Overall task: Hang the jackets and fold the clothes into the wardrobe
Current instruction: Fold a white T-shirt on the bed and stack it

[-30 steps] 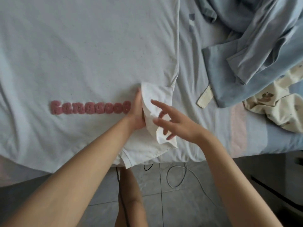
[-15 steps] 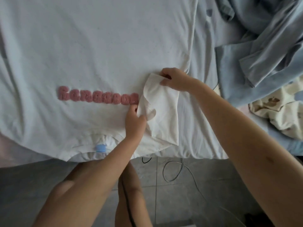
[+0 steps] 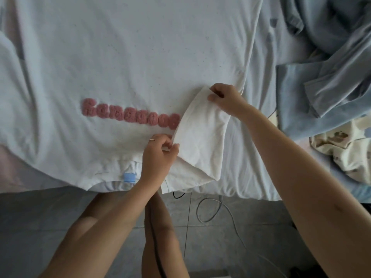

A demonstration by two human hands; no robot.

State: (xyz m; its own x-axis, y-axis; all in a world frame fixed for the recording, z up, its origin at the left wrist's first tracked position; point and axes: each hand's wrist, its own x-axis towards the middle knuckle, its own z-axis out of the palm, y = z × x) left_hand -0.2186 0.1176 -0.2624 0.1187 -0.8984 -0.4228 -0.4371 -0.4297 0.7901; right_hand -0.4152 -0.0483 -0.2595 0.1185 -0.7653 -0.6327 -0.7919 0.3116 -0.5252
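Each grip is clamped on the sleeve, left hand low, right hand at 1 o'clock. White T-shirt lies on the bed, folding hardly started; blue clothes at 2 o'clock seem unfolded.

White T-shirt, pink lettering; blue garments
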